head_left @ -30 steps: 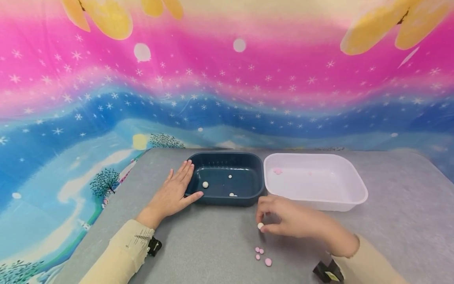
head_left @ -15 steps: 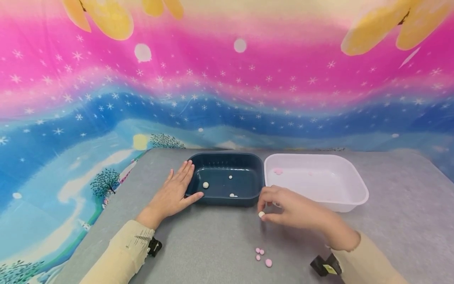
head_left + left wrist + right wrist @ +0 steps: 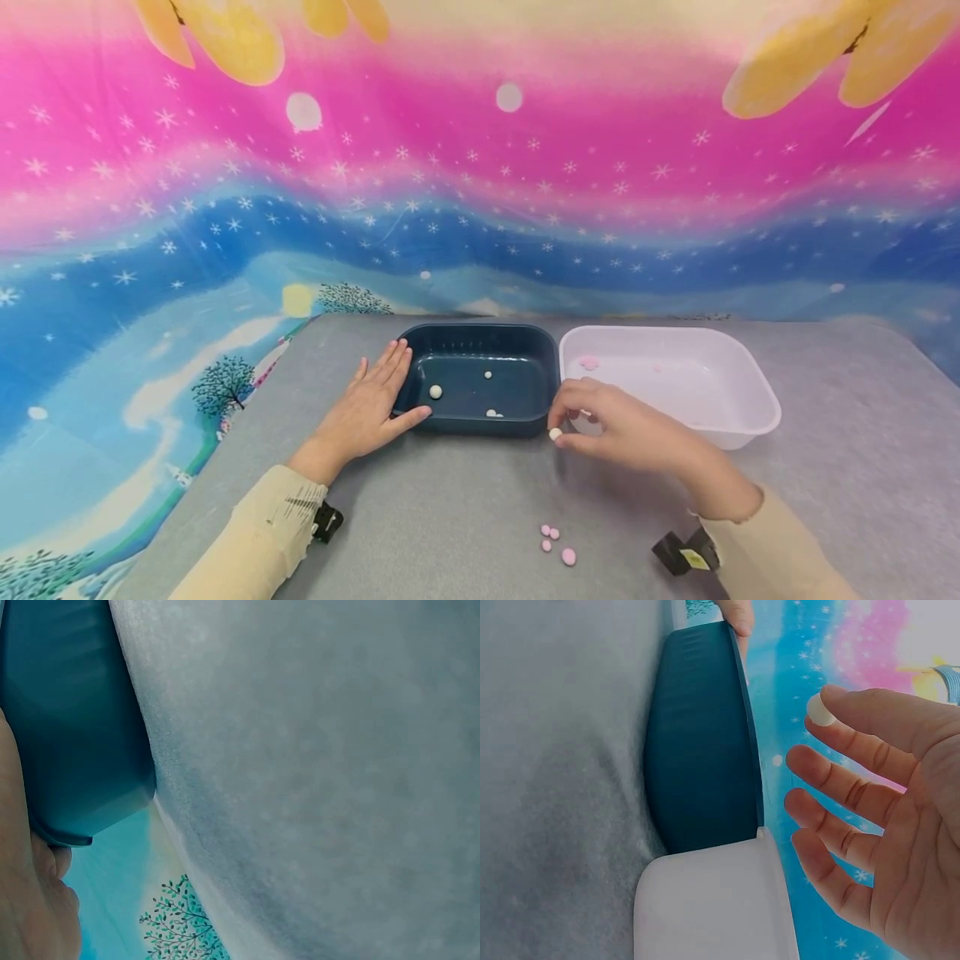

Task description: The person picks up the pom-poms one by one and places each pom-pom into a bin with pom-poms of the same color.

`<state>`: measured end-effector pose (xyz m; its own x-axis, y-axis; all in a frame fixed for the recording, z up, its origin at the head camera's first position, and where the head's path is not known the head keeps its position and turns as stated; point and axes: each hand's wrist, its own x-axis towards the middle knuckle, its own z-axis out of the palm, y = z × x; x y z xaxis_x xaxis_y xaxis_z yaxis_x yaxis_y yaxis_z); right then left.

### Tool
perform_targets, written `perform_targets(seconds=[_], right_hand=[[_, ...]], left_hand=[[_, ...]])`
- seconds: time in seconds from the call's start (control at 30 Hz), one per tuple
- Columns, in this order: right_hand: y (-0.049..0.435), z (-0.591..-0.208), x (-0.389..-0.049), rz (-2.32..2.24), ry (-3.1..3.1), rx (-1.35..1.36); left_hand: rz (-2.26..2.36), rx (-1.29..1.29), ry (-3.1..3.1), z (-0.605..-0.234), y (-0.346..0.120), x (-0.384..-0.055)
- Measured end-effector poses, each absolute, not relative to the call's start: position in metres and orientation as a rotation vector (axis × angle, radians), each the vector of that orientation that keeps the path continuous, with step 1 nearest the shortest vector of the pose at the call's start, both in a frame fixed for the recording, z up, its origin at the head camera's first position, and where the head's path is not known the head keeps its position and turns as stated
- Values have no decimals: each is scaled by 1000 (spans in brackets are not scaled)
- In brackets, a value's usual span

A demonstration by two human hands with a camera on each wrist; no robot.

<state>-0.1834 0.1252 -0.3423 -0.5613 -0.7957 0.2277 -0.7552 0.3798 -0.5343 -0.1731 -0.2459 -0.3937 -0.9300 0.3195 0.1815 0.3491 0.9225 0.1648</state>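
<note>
Between thumb and index finger, my right hand (image 3: 618, 425) pinches a small white ball (image 3: 821, 711); its other fingers are spread loosely in the right wrist view. In the head view this hand is by the near corners where the dark teal tub (image 3: 480, 425) and the white tub (image 3: 675, 333) meet. My left hand (image 3: 367, 404) rests with straight fingers on the teal tub's left rim, thumb along the near edge. Inside the teal tub lie a larger white ball (image 3: 436, 392), a small white ball (image 3: 487, 375) and more white at the near wall (image 3: 491, 413).
Several pink balls (image 3: 569, 557) lie on the grey table (image 3: 420, 517) in front of the tubs. Flat pink bits (image 3: 588, 362) sit in the white tub. A printed backdrop cloth (image 3: 480, 208) hangs behind the table.
My right hand has moved away from me, carrying the white ball from near the pink balls up to the tubs' near edge. The left hand has stayed on the teal tub.
</note>
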Motion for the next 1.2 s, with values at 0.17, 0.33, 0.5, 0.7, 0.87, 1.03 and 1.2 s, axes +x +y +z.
perform_targets(seconds=[0.17, 0.33, 0.5, 0.7, 0.87, 1.03, 1.2], right_hand=[[121, -340, -187, -931, 2581, -1389], [119, -341, -191, -939, 2598, -1332], [118, -342, -193, -952, 2641, -1315], [114, -339, -195, -942, 2669, -1268], [111, -339, -198, -959, 2661, -1249], [111, -344, -204, -989, 2653, -1254], [110, -348, -208, -1024, 2640, -1232]], left_hand=[[-303, -515, -2929, -394, -247, -173], [-300, -521, -2926, -394, -247, -173], [-289, -522, -2927, -394, -246, -174], [-286, -518, -2926, -394, -247, -174], [-285, -514, -2928, -394, -248, -174], [-279, -512, -2929, -394, -247, -174], [-279, -513, -2930, -394, -247, -174]])
